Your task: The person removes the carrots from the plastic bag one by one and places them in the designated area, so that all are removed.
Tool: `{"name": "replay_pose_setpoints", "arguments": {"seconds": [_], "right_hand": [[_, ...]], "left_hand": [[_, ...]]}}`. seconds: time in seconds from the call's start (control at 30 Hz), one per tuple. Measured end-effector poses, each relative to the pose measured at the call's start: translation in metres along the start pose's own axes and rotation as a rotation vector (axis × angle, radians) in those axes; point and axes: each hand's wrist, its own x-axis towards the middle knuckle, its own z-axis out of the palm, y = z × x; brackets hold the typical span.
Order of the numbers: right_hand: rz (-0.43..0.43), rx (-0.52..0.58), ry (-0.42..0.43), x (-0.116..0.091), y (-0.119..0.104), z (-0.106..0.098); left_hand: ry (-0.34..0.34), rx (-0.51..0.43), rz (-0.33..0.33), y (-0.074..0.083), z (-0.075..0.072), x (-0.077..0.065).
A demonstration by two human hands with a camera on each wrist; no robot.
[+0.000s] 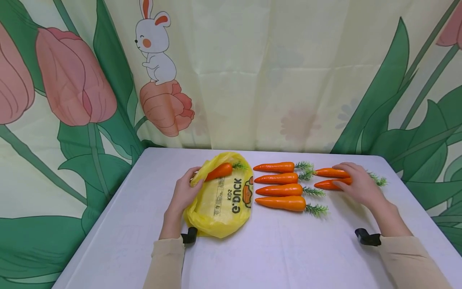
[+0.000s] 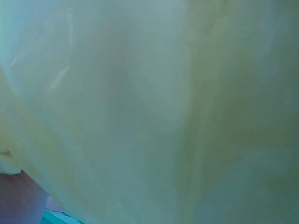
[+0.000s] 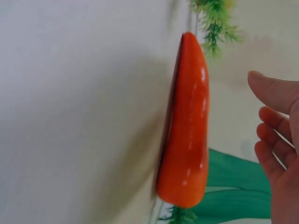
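Observation:
My left hand (image 1: 185,192) grips the left rim of a yellow plastic bag (image 1: 205,218) with printed lettering. One toy carrot (image 1: 221,171) with green leaves lies in the bag's mouth. In the left wrist view, the blurred bag (image 2: 140,116) fills most of the picture. On the right, my right hand (image 1: 359,182) reaches over two toy carrots, a rear one (image 1: 330,172) and a front one (image 1: 326,184), partly covering both. In the right wrist view, the thumb and fingers of that hand (image 3: 285,135) stand apart, with a carrot (image 3: 187,126) beside them.
Between the bag and my right hand, several carrots lie in a column, tips left, the nearest (image 1: 281,202) at the front. They rest on a white-covered table (image 1: 274,249). Behind the table hangs a curtain (image 1: 234,100) printed with tulips and a rabbit.

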Motion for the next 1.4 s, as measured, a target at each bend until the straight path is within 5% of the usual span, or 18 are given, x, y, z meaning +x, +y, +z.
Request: {"name": "replay_pose_setpoints", "arguments": {"seconds": [0.53,1.4], "right_hand": [[-0.194,0.032,0.089,0.038,-0.057,0.011],[-0.161,0.185,-0.048,0.078,-0.144,0.053]], "left_hand": [[0.015,-0.006,0.004,-0.002,-0.002,-0.002],[0.021,-0.026,0.039,0.003,-0.002,-0.002]]}}
